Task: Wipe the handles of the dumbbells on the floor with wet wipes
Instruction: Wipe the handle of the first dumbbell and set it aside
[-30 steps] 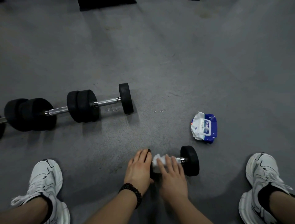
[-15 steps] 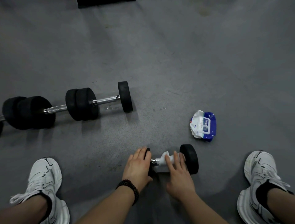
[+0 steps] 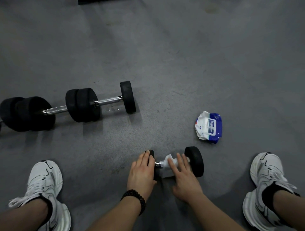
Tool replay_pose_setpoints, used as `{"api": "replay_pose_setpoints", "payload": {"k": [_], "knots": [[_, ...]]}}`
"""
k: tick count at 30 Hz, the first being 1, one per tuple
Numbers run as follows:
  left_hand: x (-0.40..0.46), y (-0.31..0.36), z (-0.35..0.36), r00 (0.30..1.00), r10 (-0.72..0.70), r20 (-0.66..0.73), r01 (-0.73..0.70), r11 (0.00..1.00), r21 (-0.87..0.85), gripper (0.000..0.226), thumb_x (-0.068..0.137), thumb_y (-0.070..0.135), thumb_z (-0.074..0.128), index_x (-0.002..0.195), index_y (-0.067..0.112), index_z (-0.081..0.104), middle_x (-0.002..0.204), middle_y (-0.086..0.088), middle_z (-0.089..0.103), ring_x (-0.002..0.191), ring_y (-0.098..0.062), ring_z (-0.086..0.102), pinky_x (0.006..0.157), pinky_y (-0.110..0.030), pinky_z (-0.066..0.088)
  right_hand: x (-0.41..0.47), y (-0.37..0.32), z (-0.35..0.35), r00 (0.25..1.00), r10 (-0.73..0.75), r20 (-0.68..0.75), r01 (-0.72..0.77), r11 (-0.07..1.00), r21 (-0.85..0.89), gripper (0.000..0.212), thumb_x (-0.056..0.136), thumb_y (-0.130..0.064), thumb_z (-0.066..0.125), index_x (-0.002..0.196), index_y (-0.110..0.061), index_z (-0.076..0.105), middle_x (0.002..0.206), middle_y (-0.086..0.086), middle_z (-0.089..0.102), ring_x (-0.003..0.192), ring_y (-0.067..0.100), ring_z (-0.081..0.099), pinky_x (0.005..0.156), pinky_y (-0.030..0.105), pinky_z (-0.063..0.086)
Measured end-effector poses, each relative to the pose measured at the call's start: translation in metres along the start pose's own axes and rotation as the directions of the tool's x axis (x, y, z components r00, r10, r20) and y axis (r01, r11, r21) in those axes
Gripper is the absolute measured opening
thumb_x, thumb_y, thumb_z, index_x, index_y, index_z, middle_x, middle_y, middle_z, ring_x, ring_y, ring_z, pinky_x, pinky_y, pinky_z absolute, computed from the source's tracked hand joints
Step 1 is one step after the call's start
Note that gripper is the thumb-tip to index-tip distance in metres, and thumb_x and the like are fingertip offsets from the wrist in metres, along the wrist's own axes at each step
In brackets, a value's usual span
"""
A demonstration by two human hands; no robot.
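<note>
A small black dumbbell (image 3: 194, 160) lies on the grey floor between my feet. My left hand (image 3: 142, 173) rests over its left weight and holds it down. My right hand (image 3: 183, 174) presses a white wet wipe (image 3: 170, 162) around the chrome handle, fingers laid across it. A short bare stretch of handle shows between the wipe and the left weight. Two larger black dumbbells lie end to end at the left: one (image 3: 100, 103) with a chrome handle in full view, and one (image 3: 28, 113) partly cut off by the frame edge.
A blue and white pack of wet wipes (image 3: 208, 127) lies on the floor to the right, beyond the small dumbbell. My white trainers stand at the lower left (image 3: 46, 186) and lower right (image 3: 267, 186). A dark object (image 3: 99, 1) sits at the top edge.
My right hand has slid the wipe along the handle from the left weight toward the right weight, baring the chrome at the left end. My left hand has stayed on the left weight.
</note>
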State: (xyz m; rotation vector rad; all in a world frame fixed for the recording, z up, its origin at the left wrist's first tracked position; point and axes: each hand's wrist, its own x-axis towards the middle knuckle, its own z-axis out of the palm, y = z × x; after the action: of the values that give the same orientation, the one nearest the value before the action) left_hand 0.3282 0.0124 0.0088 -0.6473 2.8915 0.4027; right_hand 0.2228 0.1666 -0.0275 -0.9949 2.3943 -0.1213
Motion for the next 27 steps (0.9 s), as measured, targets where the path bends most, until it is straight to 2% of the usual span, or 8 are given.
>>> {"api": "replay_pose_setpoints", "payload": {"k": [4,9,12,15,17,20,23,27], "knots": [[0.003,-0.003,-0.001,1.000,0.011,0.020,-0.011,1.000,0.008,0.092,0.080,0.044,0.075,0.151,0.017,0.023,0.163,-0.003,0.013,0.150,-0.021,0.009,0.118,-0.034,0.016,0.002,-0.016,0.002,0.999,0.042,-0.032,-0.044,0.998,-0.040,0.093,0.085,-0.034,0.052,0.154,-0.036,-0.011,0.162,0.006,-0.022,0.147,0.027,-0.025,0.119,0.039,-0.008],[0.000,0.000,-0.001,1.000,-0.004,-0.010,0.004,1.000,-0.016,0.087,0.082,0.039,0.075,0.150,0.020,0.026,0.163,0.000,0.015,0.150,-0.018,0.008,0.119,-0.032,0.014,0.007,-0.034,0.001,0.990,-0.144,0.007,0.144,0.986,-0.087,0.090,0.084,-0.039,0.049,0.156,-0.032,-0.006,0.164,0.004,-0.014,0.149,0.026,-0.018,0.117,0.038,-0.014],[-0.001,0.000,0.001,1.000,-0.009,-0.016,0.009,1.000,-0.005,0.088,0.080,0.043,0.076,0.149,0.021,0.026,0.162,0.002,0.015,0.149,-0.018,0.009,0.118,-0.033,0.017,-0.002,-0.022,-0.002,0.997,-0.025,-0.067,0.017,0.994,-0.104,0.090,0.088,-0.026,0.052,0.156,-0.029,-0.007,0.165,0.006,-0.011,0.150,0.026,-0.015,0.120,0.038,-0.007],[-0.007,0.000,0.002,1.000,-0.013,-0.016,0.013,1.000,0.014,0.104,0.079,0.048,0.075,0.155,0.017,0.011,0.160,0.002,0.016,0.147,-0.018,0.012,0.116,-0.033,0.019,-0.011,-0.026,-0.001,0.986,0.109,-0.127,-0.117,0.992,-0.057,0.091,0.087,-0.029,0.054,0.156,-0.024,-0.006,0.164,0.013,-0.011,0.149,0.031,-0.017,0.121,0.040,-0.006],[-0.009,0.000,0.002,1.000,0.001,-0.014,-0.001,1.000,0.021,0.112,0.078,0.052,0.075,0.156,0.016,0.004,0.157,0.002,0.018,0.145,-0.018,0.016,0.115,-0.033,0.021,-0.015,-0.032,0.001,0.993,0.069,-0.096,-0.073,0.996,-0.046,0.089,0.089,-0.033,0.052,0.156,-0.026,-0.005,0.163,0.015,-0.012,0.149,0.032,-0.017,0.120,0.042,-0.008],[-0.009,-0.002,-0.001,1.000,0.023,0.011,-0.023,1.000,-0.001,0.104,0.074,0.060,0.074,0.153,0.020,0.018,0.160,0.001,0.015,0.146,-0.018,0.015,0.116,-0.035,0.020,-0.023,-0.035,0.006,0.996,-0.083,-0.016,0.081,0.993,-0.086,0.085,0.089,-0.040,0.053,0.155,-0.037,-0.002,0.161,0.010,-0.017,0.149,0.030,-0.017,0.119,0.042,-0.011],[-0.009,-0.005,-0.002,0.999,0.026,0.041,-0.024,0.998,-0.050,0.100,0.069,0.060,0.078,0.145,0.022,0.027,0.164,0.002,0.003,0.151,-0.018,0.004,0.120,-0.038,0.011,-0.030,-0.029,0.015,0.998,-0.003,-0.055,-0.003,0.994,-0.108,0.095,0.070,-0.039,0.069,0.152,-0.035,0.023,0.159,0.018,0.025,0.147,0.040,0.020,0.117,0.047,0.012],[-0.012,-0.004,0.003,0.996,0.025,0.085,-0.018,0.997,-0.078,0.105,0.068,0.055,0.079,0.149,0.020,0.022,0.159,0.005,0.022,0.148,-0.012,0.015,0.119,-0.035,0.013,-0.032,-0.037,0.022,0.977,0.169,-0.129,-0.178,0.982,-0.059,0.091,0.055,-0.039,0.072,0.142,-0.024,0.049,0.147,0.030,0.040,0.136,0.051,0.034,0.112,0.054,0.020]]}}
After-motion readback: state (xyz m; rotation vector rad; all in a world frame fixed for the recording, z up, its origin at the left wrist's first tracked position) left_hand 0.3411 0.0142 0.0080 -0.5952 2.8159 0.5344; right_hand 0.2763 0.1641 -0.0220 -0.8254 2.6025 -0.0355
